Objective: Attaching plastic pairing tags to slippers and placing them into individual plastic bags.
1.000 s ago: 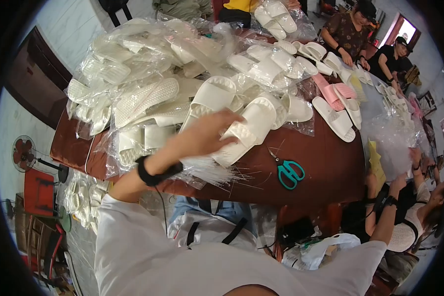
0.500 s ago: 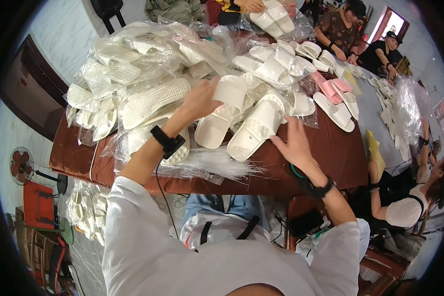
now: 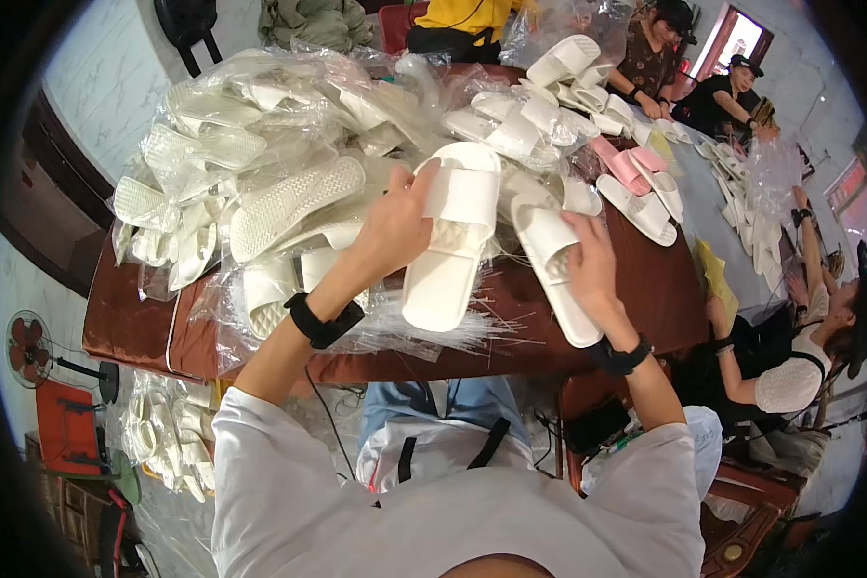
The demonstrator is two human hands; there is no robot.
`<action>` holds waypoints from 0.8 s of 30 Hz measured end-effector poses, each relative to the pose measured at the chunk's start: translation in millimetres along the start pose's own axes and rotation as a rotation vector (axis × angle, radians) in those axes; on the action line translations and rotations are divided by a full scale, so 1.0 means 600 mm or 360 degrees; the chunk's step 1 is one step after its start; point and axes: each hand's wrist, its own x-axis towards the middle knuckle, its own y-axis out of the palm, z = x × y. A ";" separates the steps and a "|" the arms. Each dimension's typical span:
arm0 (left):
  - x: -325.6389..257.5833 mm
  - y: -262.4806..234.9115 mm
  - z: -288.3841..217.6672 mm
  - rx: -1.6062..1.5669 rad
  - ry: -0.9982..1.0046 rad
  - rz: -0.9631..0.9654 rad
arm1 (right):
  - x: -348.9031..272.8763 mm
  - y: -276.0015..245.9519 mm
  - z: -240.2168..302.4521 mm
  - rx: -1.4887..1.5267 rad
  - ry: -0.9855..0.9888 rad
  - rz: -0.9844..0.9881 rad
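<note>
A white slipper [image 3: 445, 279] is raised above the table's near edge, its toe end toward me, with my left hand [image 3: 400, 217] closed round its strap side. To its right, my right hand [image 3: 591, 265] grips a second white slipper [image 3: 546, 236], tilted and turned partly on its side. Beneath and between them lies a fan of thin clear plastic strips [image 3: 453, 313]. Left of my left hand is a big heap of white slippers in clear bags [image 3: 299, 202]. The far fingers of both hands are partly hidden by the slippers.
The brown-covered table [image 3: 645, 299] holds more white slippers [image 3: 520, 125] at the back and a pink pair [image 3: 636, 169] at right. Co-workers sit around a grey table [image 3: 722, 202] on the right. A fan [image 3: 29, 342] stands at left, near bagged slippers [image 3: 169, 433] on the floor.
Both hands have taken hold of the two slippers and lifted them off the table, the right one swinging rightward. Across the table, a person's hands no longer hold up a pair of slippers.
</note>
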 end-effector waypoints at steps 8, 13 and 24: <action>-0.011 0.052 -0.058 -0.0302 -0.0100 0.0481 | -0.052 -0.092 -0.073 0.0031 0.0047 -0.0075; -0.050 0.081 -0.054 -0.0215 -0.0110 0.0606 | -0.090 -0.087 -0.081 -0.0077 0.0108 -0.0036; -0.119 0.127 0.015 -0.0150 -0.0257 0.0538 | -0.140 -0.021 0.046 0.0025 0.0127 -0.0064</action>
